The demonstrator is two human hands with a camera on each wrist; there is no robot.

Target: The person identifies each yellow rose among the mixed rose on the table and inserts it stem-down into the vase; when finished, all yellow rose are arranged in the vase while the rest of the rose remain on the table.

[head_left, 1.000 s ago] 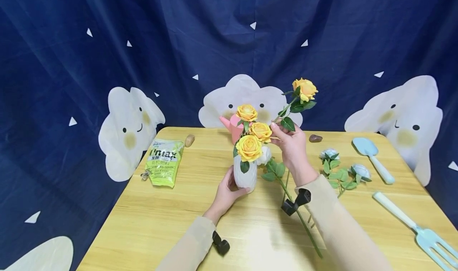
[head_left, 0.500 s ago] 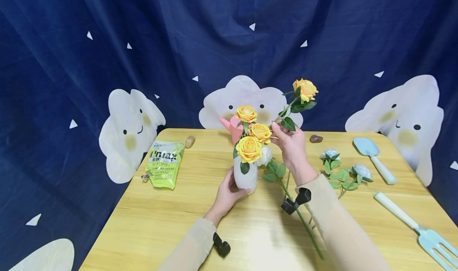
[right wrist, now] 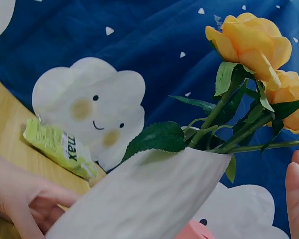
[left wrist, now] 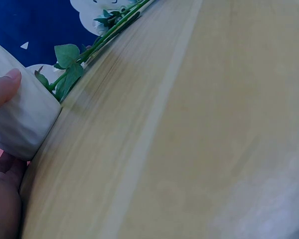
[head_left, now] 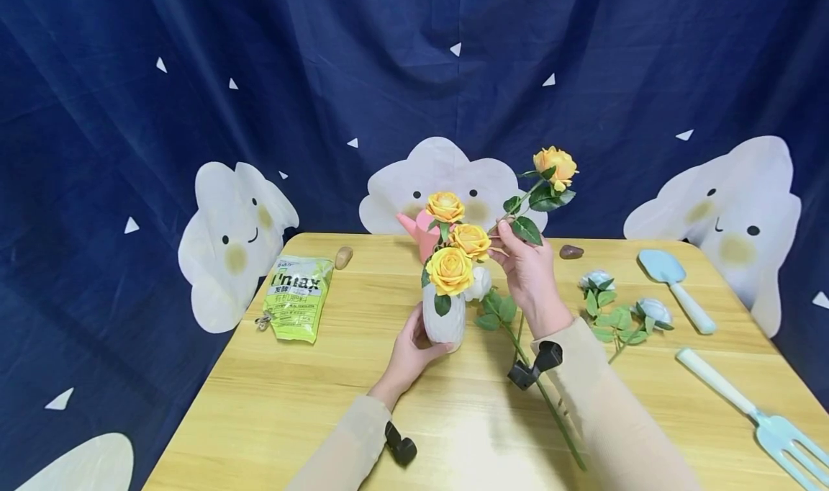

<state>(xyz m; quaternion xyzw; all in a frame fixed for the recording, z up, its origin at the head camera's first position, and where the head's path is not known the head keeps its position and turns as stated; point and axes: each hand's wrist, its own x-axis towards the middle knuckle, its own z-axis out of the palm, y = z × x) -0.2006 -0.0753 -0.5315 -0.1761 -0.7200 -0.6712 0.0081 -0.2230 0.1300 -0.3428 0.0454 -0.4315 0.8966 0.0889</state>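
Note:
A white textured vase (head_left: 444, 321) stands on the table with three yellow roses (head_left: 450, 271) in it. My left hand (head_left: 409, 356) grips it low down, thumb on the near side; in the left wrist view the thumb (left wrist: 5, 90) lies against its wall. Above and right of the vase, my right hand (head_left: 531, 271) pinches the stem of another yellow rose (head_left: 555, 168), which leans up to the right. In the right wrist view that stem (right wrist: 289, 145) runs to the vase mouth (right wrist: 209, 152); its lower end is hidden. Right-hand fingertips (right wrist: 295, 191) show at the edge.
Beside the vase lie a white flower (head_left: 479, 284) and a long green stem (head_left: 550, 404). Farther right are pale blue flowers (head_left: 654, 311), a blue toy shovel (head_left: 676, 289) and fork (head_left: 758, 415). A pink watering can (head_left: 427, 235) stands behind; a green bag (head_left: 298, 300) lies left.
The rose in my right hand has turned and shifted slightly right and down, and the fingers have rolled a little along its stem. My left hand and the vase have stayed put.

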